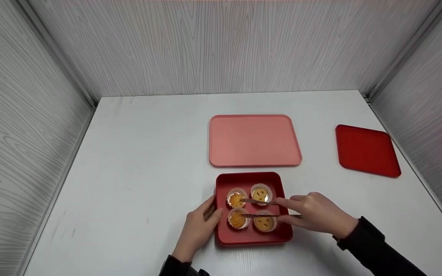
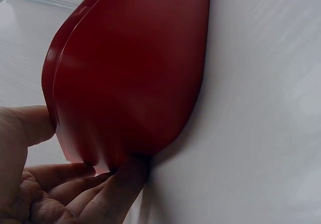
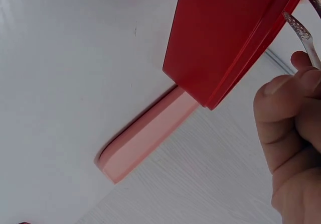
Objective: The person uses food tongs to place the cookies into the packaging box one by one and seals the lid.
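Observation:
A deep red box stands on the table in front of me. Inside are two orange swirl-topped pastries, one toward the back and one nearer, with two yellow dimpled pastries, a back one and a front one, to their right. All sit in pale paper cups. My left hand grips the box's left wall, thumb at the rim and fingers against the outside. Metal tongs are pinched in my right hand, their arms spread, tips over the left-hand pastries. The right wrist view catches only the tong tips.
Behind the box lies a flat pink tray. A smaller red tray lies at the right, close to the table's edge. Pale wood-grain panels enclose the white table at the back and both sides.

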`<action>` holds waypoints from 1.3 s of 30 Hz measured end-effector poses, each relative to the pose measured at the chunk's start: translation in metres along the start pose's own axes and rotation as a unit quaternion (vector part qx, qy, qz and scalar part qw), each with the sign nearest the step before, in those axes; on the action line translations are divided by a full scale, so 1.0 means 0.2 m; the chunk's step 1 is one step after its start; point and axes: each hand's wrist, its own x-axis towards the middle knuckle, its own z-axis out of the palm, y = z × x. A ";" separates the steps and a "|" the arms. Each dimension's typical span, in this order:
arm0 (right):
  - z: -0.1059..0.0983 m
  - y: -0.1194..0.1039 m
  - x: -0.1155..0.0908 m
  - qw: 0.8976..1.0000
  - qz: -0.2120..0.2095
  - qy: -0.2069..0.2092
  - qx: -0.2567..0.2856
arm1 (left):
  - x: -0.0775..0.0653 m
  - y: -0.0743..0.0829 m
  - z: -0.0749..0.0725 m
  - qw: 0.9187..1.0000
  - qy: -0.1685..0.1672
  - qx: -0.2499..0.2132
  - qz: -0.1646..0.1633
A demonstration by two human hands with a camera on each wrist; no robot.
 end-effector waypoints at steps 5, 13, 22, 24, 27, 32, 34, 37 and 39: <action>-0.04 0.02 -0.02 1.000 0.024 0.008 -0.001 | 0.00 0.00 0.00 1.000 -0.003 -0.005 -0.009; -0.10 0.05 -0.04 0.995 0.037 0.076 -0.046 | 0.00 0.01 0.01 1.000 -0.004 -0.008 -0.008; -0.11 0.09 -0.05 0.982 0.088 0.132 -0.099 | 0.00 0.01 0.01 1.000 0.000 -0.003 -0.008; -0.11 0.09 -0.05 0.979 0.100 0.144 -0.107 | 0.00 0.01 0.01 1.000 0.001 -0.003 -0.005; -0.11 0.11 -0.06 0.973 0.114 0.158 -0.120 | 0.00 0.01 0.01 1.000 0.002 -0.004 -0.006; -0.10 0.12 -0.08 0.966 0.150 0.161 -0.132 | 0.00 0.00 0.01 1.000 0.001 -0.005 -0.006; -0.10 0.13 -0.09 0.964 0.170 0.159 -0.131 | 0.00 0.01 0.01 1.000 0.001 -0.006 -0.007; -0.09 0.13 -0.10 0.958 0.202 0.156 -0.127 | 0.00 0.00 0.01 1.000 0.002 -0.005 -0.003; -0.09 0.13 -0.10 0.955 0.222 0.154 -0.126 | 0.00 0.00 0.01 1.000 0.003 -0.003 0.003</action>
